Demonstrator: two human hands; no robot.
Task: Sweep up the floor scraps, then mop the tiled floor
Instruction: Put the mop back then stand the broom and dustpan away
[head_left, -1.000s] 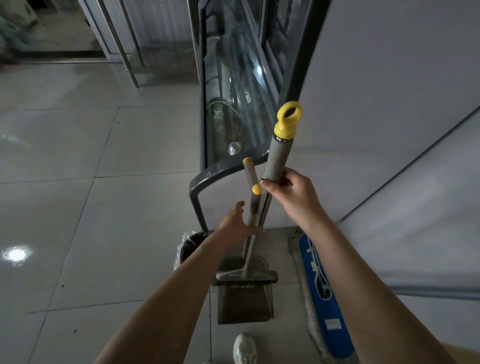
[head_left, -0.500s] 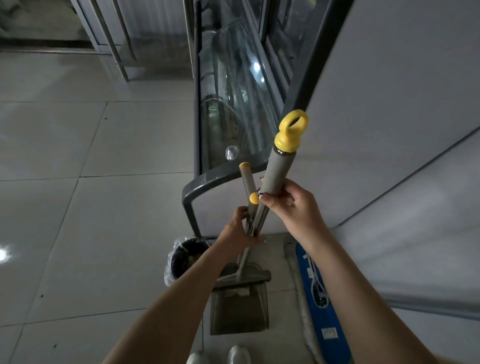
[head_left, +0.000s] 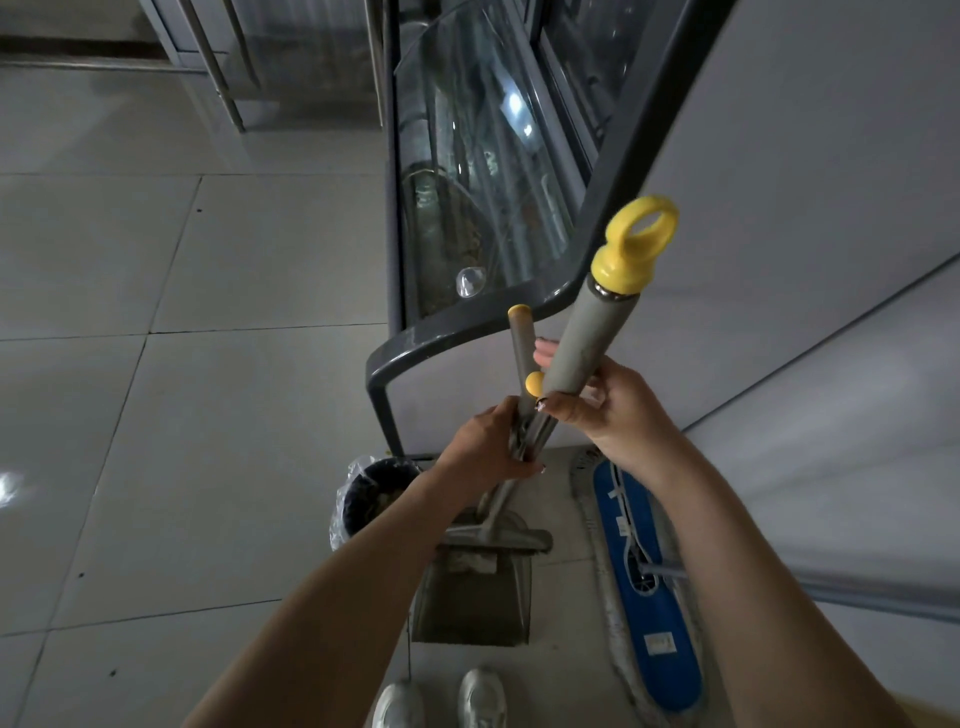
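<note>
Left hand (head_left: 488, 447) curls round two thin handles (head_left: 521, 353); right hand (head_left: 618, 415) clamps the thick yellow-capped handle (head_left: 592, 332). We cannot tell which joins the dustpan (head_left: 475, 603) at six o'clock. Our forearm (head_left: 727, 571) partly hides the blue mop (head_left: 670, 608) at four o'clock.

No legible text, white labels (head_left: 658, 644) on blue mop pad (head_left: 670, 686) too small to read

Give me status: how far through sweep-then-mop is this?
Barely started. Done: nothing visible; dark specks lie on the tiles. In hand: right hand grips the thick yellow-capped handle, left hand grips the thin handle beside it, dustpan on the tiles below. Left: sweeping, then mopping; the blue flat mop lies untouched beside it.
</note>
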